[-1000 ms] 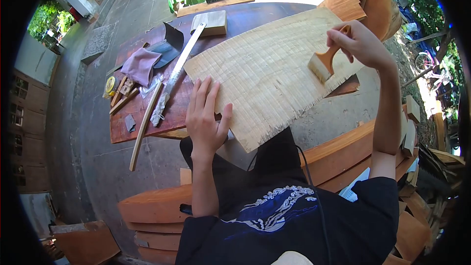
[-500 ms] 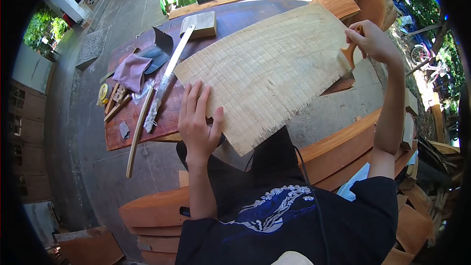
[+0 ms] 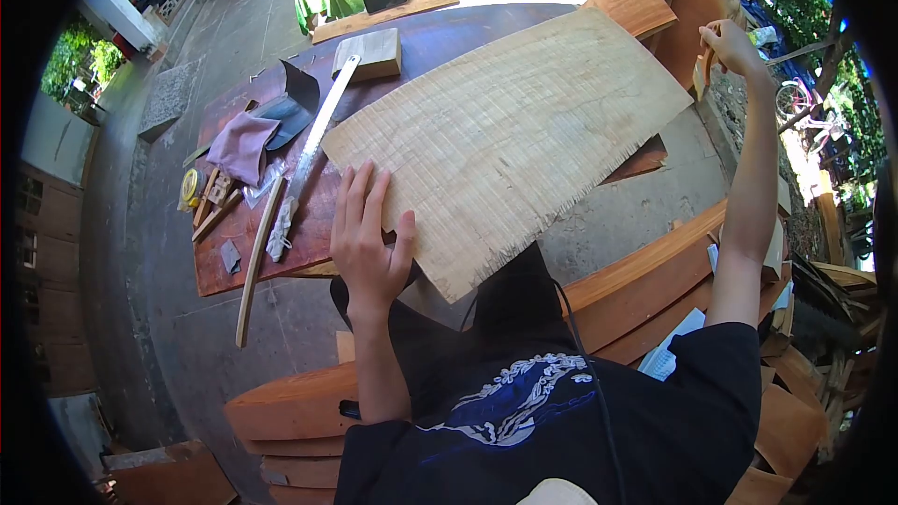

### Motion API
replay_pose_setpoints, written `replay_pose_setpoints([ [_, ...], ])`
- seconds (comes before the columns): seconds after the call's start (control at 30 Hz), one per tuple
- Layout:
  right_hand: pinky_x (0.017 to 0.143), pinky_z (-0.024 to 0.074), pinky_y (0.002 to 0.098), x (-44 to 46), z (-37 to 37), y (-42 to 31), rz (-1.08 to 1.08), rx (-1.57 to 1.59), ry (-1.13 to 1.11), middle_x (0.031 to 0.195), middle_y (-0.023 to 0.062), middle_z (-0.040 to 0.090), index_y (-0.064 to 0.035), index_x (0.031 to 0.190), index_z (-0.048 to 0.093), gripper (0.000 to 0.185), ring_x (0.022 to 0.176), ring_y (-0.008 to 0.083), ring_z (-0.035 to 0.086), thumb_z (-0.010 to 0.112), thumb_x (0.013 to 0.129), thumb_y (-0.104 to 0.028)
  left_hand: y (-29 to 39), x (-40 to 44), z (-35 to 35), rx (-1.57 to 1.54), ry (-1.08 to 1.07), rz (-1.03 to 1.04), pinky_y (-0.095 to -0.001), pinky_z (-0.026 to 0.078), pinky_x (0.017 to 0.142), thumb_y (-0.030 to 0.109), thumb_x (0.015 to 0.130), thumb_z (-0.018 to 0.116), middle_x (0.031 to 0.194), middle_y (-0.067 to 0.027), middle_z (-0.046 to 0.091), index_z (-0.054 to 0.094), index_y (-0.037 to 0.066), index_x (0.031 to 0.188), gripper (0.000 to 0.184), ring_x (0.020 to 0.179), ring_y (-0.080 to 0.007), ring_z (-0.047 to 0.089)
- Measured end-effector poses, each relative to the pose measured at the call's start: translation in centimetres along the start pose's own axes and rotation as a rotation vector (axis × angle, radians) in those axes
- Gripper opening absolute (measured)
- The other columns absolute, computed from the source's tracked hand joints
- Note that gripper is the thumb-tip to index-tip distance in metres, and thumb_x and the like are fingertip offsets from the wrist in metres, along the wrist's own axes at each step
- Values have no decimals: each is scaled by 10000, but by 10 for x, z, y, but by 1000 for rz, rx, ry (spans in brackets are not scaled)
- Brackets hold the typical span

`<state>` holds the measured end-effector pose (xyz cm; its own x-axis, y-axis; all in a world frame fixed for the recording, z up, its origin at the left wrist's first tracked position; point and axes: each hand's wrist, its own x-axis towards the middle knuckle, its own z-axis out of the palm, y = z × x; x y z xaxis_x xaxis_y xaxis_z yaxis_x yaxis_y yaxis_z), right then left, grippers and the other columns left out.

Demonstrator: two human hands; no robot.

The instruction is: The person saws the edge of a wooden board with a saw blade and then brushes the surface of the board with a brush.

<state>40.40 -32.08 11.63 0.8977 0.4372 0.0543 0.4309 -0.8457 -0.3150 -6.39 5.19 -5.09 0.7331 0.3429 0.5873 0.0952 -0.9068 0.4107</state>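
Observation:
A pale, rough-sawn board (image 3: 514,131) with a frayed near edge lies across the dark reddish table (image 3: 309,252). My left hand (image 3: 367,243) lies with fingers spread on its left end, thumb apart. Beyond the board's right end, my right hand (image 3: 734,49) is raised and closed round a brush (image 3: 703,73) with an orange-brown handle. The brush is off the board, and its bristles are hard to make out.
Left of the board lie a metal ruler (image 3: 323,122), a wooden strip (image 3: 260,262), a pink cloth (image 3: 241,145) and a yellow tape roll (image 3: 192,185). A wood block (image 3: 369,53) and a phone (image 3: 385,0) are farther back. Stacked timber (image 3: 645,295) lies near my legs.
My right hand has moved right and up with the brush, from the board's right end to beyond it. My left hand stays on the board; the view has shifted slightly.

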Motion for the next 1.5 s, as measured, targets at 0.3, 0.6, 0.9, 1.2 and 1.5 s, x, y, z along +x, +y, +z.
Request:
replay_pose_setpoints([
  [0.3,414,470,264,18,16,-26,-108,79,-140,582,9,575,-35,817,649,379,415,105,548,558,1015,-346,-3,0,2,18,7,12,-481,403,1087,224,868,623,1397,-173,554,623,19,1271,453,1347,-405,469],
  [0.6,466,484,270,63,32,-52,-76,-388,260,559,37,587,-6,868,684,398,464,124,593,551,1014,-351,-4,-1,1,10,3,16,-474,398,1093,229,872,619,1409,-176,547,617,11,1281,463,1354,-402,464],
  [0.9,617,520,252,-8,74,-156,-438,473,37,767,37,680,26,1047,703,294,679,95,626,588,1013,-242,-5,0,-1,-27,13,-18,-470,397,1093,216,850,641,1395,-179,559,625,14,1270,466,1353,-399,467],
  [1.2,896,531,328,-139,149,-254,-979,206,12,1165,100,691,-93,1372,580,511,1031,193,661,708,911,-273,-2,2,-3,-299,88,-153,-446,366,1124,166,850,696,1391,-195,559,478,-39,1390,618,1366,-347,471],
  [1.5,963,505,404,-169,57,-273,-1462,513,458,1145,155,687,-37,1390,519,555,1106,269,648,697,924,-279,26,78,-131,-103,242,571,-461,418,1090,316,798,805,1304,-257,591,314,-60,1477,919,1248,-356,568],
])
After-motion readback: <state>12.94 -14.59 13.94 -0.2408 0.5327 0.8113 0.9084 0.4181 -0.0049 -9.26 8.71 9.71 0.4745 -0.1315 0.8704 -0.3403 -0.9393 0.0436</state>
